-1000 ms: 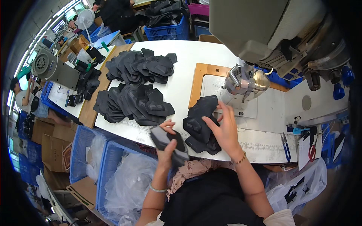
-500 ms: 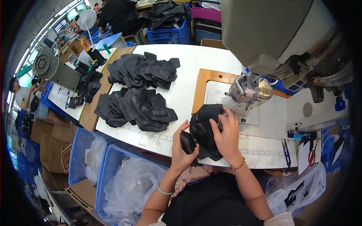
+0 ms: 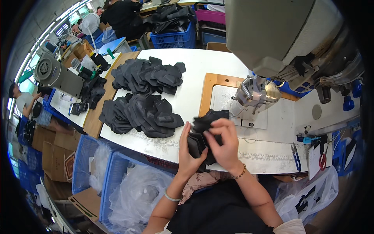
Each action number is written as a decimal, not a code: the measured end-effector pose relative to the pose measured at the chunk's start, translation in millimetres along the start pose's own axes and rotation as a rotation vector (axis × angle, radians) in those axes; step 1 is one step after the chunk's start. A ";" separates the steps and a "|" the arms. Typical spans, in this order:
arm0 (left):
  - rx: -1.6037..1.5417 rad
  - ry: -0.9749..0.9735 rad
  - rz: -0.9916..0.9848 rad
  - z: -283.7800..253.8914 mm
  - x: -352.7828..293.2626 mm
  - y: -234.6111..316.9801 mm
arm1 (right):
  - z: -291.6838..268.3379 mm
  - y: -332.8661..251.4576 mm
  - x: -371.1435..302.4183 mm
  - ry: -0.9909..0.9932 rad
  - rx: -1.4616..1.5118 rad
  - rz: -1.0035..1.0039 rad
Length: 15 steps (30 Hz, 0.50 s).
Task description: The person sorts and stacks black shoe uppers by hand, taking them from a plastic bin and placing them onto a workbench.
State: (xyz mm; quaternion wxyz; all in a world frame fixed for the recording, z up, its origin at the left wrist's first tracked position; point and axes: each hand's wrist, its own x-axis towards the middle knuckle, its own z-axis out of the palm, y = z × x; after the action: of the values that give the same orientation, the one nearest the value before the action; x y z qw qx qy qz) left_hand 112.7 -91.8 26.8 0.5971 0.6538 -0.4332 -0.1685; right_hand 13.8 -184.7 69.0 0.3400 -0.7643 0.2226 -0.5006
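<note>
My left hand (image 3: 188,159) is closed round a small stack of black fabric pieces (image 3: 196,143), held on edge near the front of the white table (image 3: 171,147). Just to its right, my right hand (image 3: 225,147) pinches a black fabric piece (image 3: 202,124) that is blurred by motion and lifted against the stack. Behind the fingers, another dark piece (image 3: 220,114) lies close to the sewing machine head (image 3: 255,95). Where the pieces meet between my hands is partly covered by my fingers.
Two heaps of black pieces, a far one (image 3: 146,74) and a nearer one (image 3: 142,116), lie at the left. Blue snips (image 3: 296,158) and red-handled scissors (image 3: 322,162) rest at the right edge. A blue crate (image 3: 110,187) with clear plastic stands below left.
My right hand has drawn back from the piece beside the machine, toward my left hand, and now pinches a black piece against the stack. The left hand stays nearly in place.
</note>
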 end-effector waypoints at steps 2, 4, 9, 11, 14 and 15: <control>-0.008 -0.003 0.083 -2.3 -1.4 6.3 | 0.1 -17.5 -10.7 -0.098 0.107 -0.092; -0.158 0.044 0.107 -5.1 -6.1 7.1 | 2.4 -36.6 -19.2 -0.158 0.219 -0.128; -0.207 0.090 0.094 -27.3 -13.8 6.8 | -2.0 -48.6 -21.0 -0.275 0.307 -0.204; -0.185 0.178 0.018 -35.7 -17.4 1.7 | -7.7 -31.0 -11.3 -0.163 0.170 -0.163; -0.633 0.201 -0.153 -40.4 -12.7 -1.0 | -23.3 11.3 14.9 -0.159 -0.289 0.072; -0.756 0.162 -0.153 -42.2 -8.9 -1.7 | -25.9 27.0 19.0 -0.191 -0.515 0.067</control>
State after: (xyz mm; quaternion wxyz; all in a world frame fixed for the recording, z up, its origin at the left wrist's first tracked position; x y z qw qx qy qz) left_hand 139.4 -58.3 32.3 0.8137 0.4296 -0.2419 -0.3080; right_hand -2.4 -223.5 67.5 0.1703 -0.8615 0.3346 -0.3418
